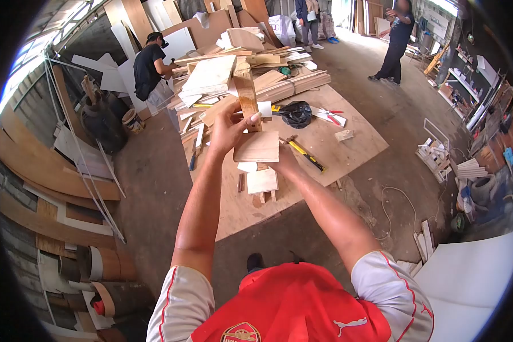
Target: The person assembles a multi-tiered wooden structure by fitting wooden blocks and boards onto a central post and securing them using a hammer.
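My left hand (229, 126) is closed around a narrow wooden board (245, 94) raised over the worktable, the thumb lying across its face. At the near end of that board is a square wooden piece (256, 147); whether the two are joined, I cannot tell. My right hand (285, 161) holds the square piece from its right side and underneath, its fingers mostly hidden behind the wood. Below, a smaller square wooden block (262, 181) rests near the table's front edge. To the right lies a hammer (305, 154) with a yellow and black handle.
Stacked wood strips (293, 85) and boards cover the far side of the plywood table (347, 151). A black plastic bag (296, 114), red-handled pliers (333, 118) and a wood offcut (343, 135) lie rightward. One person (149, 68) stands at the left; others stand farther back.
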Available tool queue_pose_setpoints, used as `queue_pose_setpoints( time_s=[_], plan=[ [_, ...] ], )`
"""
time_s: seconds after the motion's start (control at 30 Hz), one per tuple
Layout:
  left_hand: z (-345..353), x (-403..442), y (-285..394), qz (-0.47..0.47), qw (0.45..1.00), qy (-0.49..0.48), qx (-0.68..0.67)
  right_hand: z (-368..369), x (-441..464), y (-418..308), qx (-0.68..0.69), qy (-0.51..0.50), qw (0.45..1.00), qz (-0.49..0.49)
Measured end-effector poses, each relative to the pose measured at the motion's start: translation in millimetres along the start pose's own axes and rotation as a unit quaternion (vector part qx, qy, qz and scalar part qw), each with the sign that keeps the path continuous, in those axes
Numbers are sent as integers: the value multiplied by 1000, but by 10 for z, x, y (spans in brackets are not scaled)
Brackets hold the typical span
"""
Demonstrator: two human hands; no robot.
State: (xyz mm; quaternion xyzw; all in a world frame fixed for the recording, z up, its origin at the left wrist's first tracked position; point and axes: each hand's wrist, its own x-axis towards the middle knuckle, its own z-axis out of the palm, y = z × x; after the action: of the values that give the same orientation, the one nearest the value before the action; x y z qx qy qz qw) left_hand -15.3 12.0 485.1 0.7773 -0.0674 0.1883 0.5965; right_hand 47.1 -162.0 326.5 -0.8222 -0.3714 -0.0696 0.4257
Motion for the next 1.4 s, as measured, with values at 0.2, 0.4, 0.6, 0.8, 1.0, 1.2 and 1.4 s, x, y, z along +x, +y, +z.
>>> queue_pose_setpoints(
  time_s=[0.2, 0.4, 0.6, 0.8, 1.0, 1.2, 1.4],
  plan=[
    [-152, -45, -105, 47, 994, 73, -66, 94, -77, -233, 73, 44, 995, 58],
    [-537, -282, -351, -14, 972, 217, -94, 372, 27, -148, -34, 119, 991, 55],
    [-725, -607, -878, -72, 975, 207, -48, 249, 35, -126, 20, 66, 996, 64],
    [-556, -843, -1612, -110, 985, 124, 44, 144, 154, 61, 39, -19, 970, 241],
    [-379, -1075, -2283, -241, 957, 156, 44, 218, 170, 126, 118, -18, 962, 244],
    [-337, -1101, -2316, -333, 928, 115, -119, 334, -49, 223, 259, 28, 943, 209],
    [-204, -882, -2205, -324, 921, 101, -189, 478, -479, 370, -30, 306, 914, 266]
  ],
)
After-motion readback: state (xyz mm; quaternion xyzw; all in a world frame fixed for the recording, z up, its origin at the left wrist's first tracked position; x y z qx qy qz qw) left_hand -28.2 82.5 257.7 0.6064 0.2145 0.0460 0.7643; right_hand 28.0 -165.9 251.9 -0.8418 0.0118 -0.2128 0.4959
